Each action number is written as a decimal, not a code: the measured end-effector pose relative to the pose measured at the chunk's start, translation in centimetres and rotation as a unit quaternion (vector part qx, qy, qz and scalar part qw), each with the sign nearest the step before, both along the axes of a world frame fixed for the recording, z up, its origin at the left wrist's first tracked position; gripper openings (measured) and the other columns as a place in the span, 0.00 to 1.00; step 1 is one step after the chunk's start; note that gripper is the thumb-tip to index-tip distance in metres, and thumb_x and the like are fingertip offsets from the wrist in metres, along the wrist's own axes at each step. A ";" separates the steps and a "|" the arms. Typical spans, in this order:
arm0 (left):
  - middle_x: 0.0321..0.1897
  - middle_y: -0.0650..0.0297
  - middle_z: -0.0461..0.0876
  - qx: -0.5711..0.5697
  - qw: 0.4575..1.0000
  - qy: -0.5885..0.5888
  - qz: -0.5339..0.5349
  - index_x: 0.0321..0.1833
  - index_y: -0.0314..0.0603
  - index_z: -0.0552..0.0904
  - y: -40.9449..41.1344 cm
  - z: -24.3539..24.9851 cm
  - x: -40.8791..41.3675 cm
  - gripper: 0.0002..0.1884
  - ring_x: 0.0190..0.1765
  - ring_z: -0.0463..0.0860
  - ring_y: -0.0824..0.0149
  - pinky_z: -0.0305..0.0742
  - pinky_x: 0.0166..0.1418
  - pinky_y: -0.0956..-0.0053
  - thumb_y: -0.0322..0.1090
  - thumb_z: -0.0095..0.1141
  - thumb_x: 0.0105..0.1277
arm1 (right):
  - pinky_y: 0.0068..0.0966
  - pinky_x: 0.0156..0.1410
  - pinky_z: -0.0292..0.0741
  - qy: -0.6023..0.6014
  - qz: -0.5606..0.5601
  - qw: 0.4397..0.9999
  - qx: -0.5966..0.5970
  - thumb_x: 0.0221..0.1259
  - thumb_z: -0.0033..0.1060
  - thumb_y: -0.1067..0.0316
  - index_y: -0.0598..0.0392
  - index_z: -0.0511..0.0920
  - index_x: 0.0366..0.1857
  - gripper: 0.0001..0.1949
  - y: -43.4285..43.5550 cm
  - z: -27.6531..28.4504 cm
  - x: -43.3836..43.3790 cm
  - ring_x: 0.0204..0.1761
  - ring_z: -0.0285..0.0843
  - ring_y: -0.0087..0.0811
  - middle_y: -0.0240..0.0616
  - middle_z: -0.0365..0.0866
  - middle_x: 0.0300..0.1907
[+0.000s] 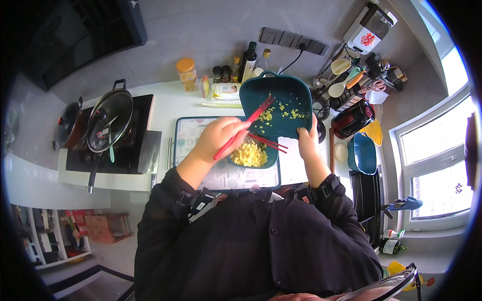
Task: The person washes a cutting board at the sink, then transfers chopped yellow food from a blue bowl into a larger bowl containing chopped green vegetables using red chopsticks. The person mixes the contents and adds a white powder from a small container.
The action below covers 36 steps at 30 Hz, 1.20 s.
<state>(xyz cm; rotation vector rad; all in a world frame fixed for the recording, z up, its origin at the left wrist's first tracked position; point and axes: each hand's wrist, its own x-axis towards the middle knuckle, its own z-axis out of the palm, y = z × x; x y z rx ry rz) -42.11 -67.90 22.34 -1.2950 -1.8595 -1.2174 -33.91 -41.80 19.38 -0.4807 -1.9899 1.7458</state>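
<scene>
My left hand [222, 137] grips a pair of red chopsticks [260, 110], whose tips are inside a dark teal basin [278, 84]. With my right hand [309, 140] I hold that basin by its near right rim, tilted so its inside shows. Small yellow crumbs, like scrambled egg, cling to the basin's floor. Below it, a teal bowl [274, 160] holds a heap of chopped yellow egg [248, 154], with something greenish and pinkish partly hidden behind. A second pair of red chopsticks [269, 143] rests across this bowl. The bowl stands on a patterned cutting board [222, 177].
At left, a lidded pan [111, 120] and a brown pot [69, 124] stand on the black cooktop [124, 163]. Bottles [248, 60], jars and a green stalk [221, 105] line the back. Right are a kettle [350, 119], a blue basin [361, 154] and a dough ball [341, 152].
</scene>
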 end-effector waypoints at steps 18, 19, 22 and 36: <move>0.32 0.57 0.82 -0.063 0.996 -0.050 -0.027 0.40 0.38 0.83 -0.4 -1.5 0.5 0.09 0.34 0.82 0.56 0.79 0.38 0.68 0.23 0.60 0.55 | 0.25 0.63 0.68 -0.006 0.008 0.999 -0.033 0.54 0.41 0.83 0.54 0.57 0.70 0.33 -0.1 -0.8 0.0 0.58 0.70 0.31 0.42 0.71 0.58; 0.32 0.57 0.82 -0.061 0.996 -0.046 -0.034 0.40 0.38 0.83 -0.3 -1.3 0.9 0.09 0.33 0.82 0.56 0.79 0.38 0.69 0.24 0.61 0.55 | 0.25 0.63 0.68 -0.006 0.010 0.999 -0.036 0.54 0.41 0.83 0.54 0.57 0.70 0.33 -0.2 -0.9 0.0 0.57 0.70 0.31 0.42 0.71 0.57; 0.34 0.57 0.82 -0.019 0.997 -0.018 -0.070 0.43 0.38 0.83 1.5 0.7 1.0 0.12 0.34 0.83 0.57 0.79 0.38 0.69 0.24 0.62 0.55 | 0.25 0.62 0.68 -0.002 0.019 1.000 -0.020 0.53 0.41 0.83 0.55 0.57 0.69 0.33 -0.5 -1.0 0.0 0.57 0.70 0.31 0.42 0.71 0.57; 0.34 0.56 0.82 -0.010 0.995 -0.030 -0.092 0.43 0.39 0.83 2.5 0.2 1.7 0.12 0.35 0.83 0.56 0.79 0.38 0.68 0.25 0.64 0.54 | 0.26 0.64 0.67 -0.006 0.032 0.999 -0.011 0.54 0.41 0.83 0.55 0.58 0.69 0.32 -0.7 -1.3 0.4 0.59 0.69 0.31 0.42 0.70 0.58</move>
